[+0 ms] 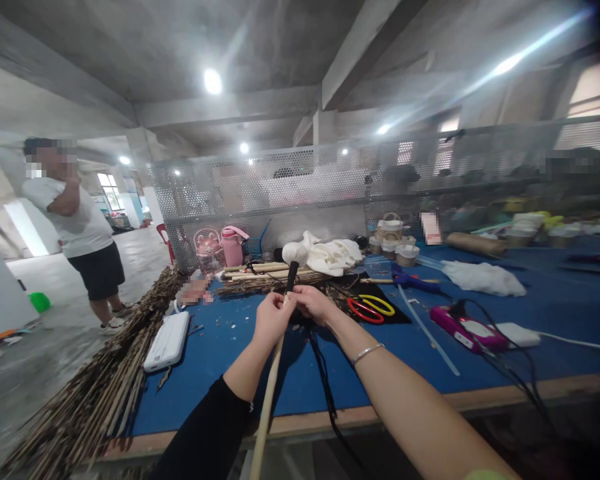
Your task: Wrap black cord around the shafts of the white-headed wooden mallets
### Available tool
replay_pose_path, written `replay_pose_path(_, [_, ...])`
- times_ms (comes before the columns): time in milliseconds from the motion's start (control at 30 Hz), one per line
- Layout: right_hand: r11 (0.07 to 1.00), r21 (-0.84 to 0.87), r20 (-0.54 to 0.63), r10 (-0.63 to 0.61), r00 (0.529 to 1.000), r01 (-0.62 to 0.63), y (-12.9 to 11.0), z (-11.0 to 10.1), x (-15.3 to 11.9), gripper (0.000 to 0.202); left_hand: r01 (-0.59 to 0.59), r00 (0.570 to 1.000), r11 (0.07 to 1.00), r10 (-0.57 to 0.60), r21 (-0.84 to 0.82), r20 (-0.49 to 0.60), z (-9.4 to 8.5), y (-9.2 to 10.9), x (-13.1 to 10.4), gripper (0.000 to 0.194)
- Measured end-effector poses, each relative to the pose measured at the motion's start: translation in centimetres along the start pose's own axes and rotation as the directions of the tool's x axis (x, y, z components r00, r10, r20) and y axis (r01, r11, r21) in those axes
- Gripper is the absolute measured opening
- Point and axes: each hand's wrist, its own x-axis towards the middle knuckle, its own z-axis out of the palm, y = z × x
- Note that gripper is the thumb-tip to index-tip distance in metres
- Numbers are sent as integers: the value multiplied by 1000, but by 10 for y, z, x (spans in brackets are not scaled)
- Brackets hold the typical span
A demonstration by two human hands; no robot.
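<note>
A long pale wooden stick (269, 393) runs up from the bottom edge and tilts slightly right. Its upper part carries a black wrapping (292, 275), and a rounded white head (295, 252) tops it. My left hand (273, 319) is closed around the stick just under the wrapping. Right beside it, my right hand (313, 304) pinches at the lower end of the wrapping, its fingertips meeting the left hand's. Black cords (323, 367) hang below my hands over the table edge. What lies between the fingertips is partly hidden.
Scissors (367, 308) with red and yellow handles lie on black cloth. Dry twigs (125, 373) are piled left, beside a white power bank (167, 341). A purple device (469, 328) with cables sits right on the blue table (395, 387). A person (87, 220) stands at left.
</note>
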Motion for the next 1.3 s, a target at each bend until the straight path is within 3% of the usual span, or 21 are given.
replay_pose_path(167, [1000,-1,-24,10,1000,-10,-7,3,-3,26,34,999,999,-34,-31,29,1,-4,3,16])
replay_pose_path(300, [999,-31,-54,23,998,-25,-10,6,-5,25,8,1000,1000,-8,19,-12,-2,-2,2,14])
replay_pose_path(500, [1000,-6,-59,-4,998,4,-6,0,-3,28,40,999,999,-41,-24,-32,-2,4,0,24])
replay_pose_path(733, [995,95,34,34,999,-37,-9,-5,-5,32,302,952,861,-249,-410,178,5,9,-1,30])
replay_pose_path(867, [983,177,69,40,997,-52,-11,-6,-6,36,452,886,738,-305,-500,351,5,8,0,32])
replay_pose_path(967, [990,135,48,38,998,-44,-9,-6,-5,35,526,840,678,-320,-514,438,5,3,2,29])
replay_pose_path(1033, [996,81,29,35,999,-37,-6,-6,-4,34,458,872,765,-290,-452,394,5,-1,2,29])
replay_pose_path(1133, [999,19,15,30,999,-30,-4,-4,-3,32,237,953,942,-179,-237,244,5,-8,3,37])
replay_pose_path(1233, [1000,-9,-4,23,1000,-23,-4,-3,-3,30,131,984,983,-113,-128,136,4,-11,4,28])
replay_pose_path(1300, [999,-22,-18,27,999,-27,-5,-2,-3,30,39,999,997,-38,-72,4,2,-11,5,19])
